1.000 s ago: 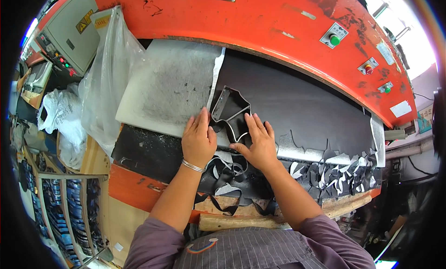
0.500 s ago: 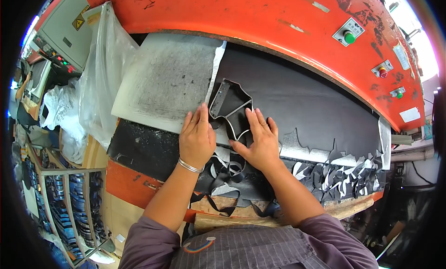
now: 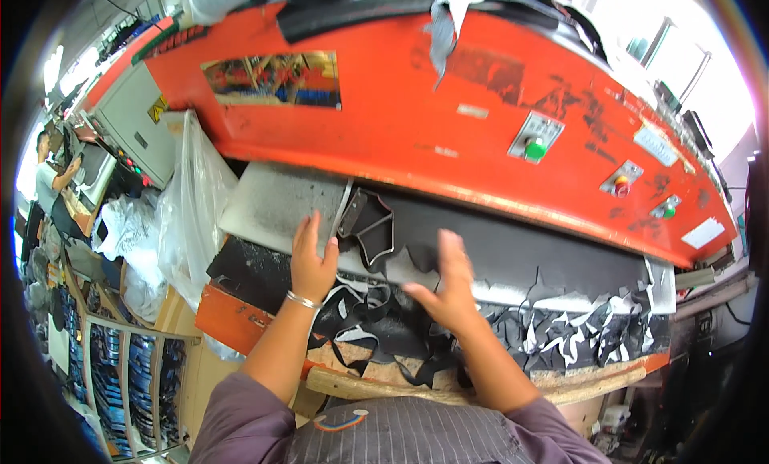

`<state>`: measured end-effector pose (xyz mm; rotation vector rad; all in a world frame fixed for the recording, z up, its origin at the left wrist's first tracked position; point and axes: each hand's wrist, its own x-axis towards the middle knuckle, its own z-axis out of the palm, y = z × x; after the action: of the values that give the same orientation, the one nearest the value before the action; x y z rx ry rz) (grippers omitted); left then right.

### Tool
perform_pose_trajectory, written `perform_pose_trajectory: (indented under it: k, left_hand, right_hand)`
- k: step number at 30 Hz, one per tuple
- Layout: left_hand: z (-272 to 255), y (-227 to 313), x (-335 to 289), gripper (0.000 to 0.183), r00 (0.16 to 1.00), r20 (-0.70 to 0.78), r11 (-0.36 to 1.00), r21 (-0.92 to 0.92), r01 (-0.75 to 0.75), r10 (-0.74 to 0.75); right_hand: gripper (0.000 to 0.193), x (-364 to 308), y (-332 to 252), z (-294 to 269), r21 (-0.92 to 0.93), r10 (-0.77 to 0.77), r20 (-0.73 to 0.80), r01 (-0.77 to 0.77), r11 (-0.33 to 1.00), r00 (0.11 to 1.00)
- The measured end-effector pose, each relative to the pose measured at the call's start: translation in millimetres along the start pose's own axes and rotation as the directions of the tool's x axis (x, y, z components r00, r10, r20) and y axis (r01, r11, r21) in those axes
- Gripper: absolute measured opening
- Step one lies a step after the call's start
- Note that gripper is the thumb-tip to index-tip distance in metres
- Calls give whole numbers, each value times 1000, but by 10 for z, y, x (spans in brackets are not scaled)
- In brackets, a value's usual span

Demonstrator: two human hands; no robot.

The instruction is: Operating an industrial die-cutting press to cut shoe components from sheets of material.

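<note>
On a black leather-like sheet [image 3: 513,244] lies a steel cutting die [image 3: 374,224], a thin-walled outline with a cross bar. It sits at the sheet's left end, beside a worn whitish board [image 3: 272,204]. My left hand [image 3: 313,265], wearing a bangle on the wrist, is raised just left of the die, fingers up and thumb apart. My right hand [image 3: 448,286] is held up right of the die, fingers upright, thumb spread, slightly smeared by motion. Both hands are off the die and hold nothing.
A red press beam [image 3: 384,136] spans behind the sheet, with a green button [image 3: 535,149] and a red knob [image 3: 621,185]. Black and white offcuts [image 3: 553,336] heap along the near edge. Left are plastic bags [image 3: 188,208], a rack of dark pieces [image 3: 128,384] and another person [image 3: 50,180].
Both hands have come away from the die, the right one moving farther to its right. My view has tilted up, showing more of the red beam and the person at left.
</note>
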<state>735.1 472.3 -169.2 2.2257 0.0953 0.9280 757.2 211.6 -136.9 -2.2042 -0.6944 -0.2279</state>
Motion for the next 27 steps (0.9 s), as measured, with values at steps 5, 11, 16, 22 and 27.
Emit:
perform_pose_trajectory:
  k: [5, 11, 16, 22, 27]
  left_hand:
    - [633, 1334, 310, 27, 867, 468, 922, -386, 26, 172]
    - [791, 2853, 676, 26, 695, 485, 760, -635, -137, 531]
    - [853, 3072, 1062, 28, 755, 491, 900, -226, -372, 435]
    - [-184, 2239, -139, 36, 654, 721, 973, -139, -187, 229]
    - [-1058, 1366, -1105, 28, 711, 703, 993, 84, -78, -4]
  right_hand:
    - [69, -171, 1291, -1685, 171, 194, -699, -102, 980, 688]
    - [72, -50, 1703, -4047, -58, -25, -993, -293, 954, 116]
    - [77, -105, 1518, -4425, -28, 96, -976, -544, 839, 198]
    - [68, -1066, 973, -4037, 157, 226, -857, -183, 970, 462]
    - [43, -708, 16, -3186, 154, 165, -773, -71, 985, 613]
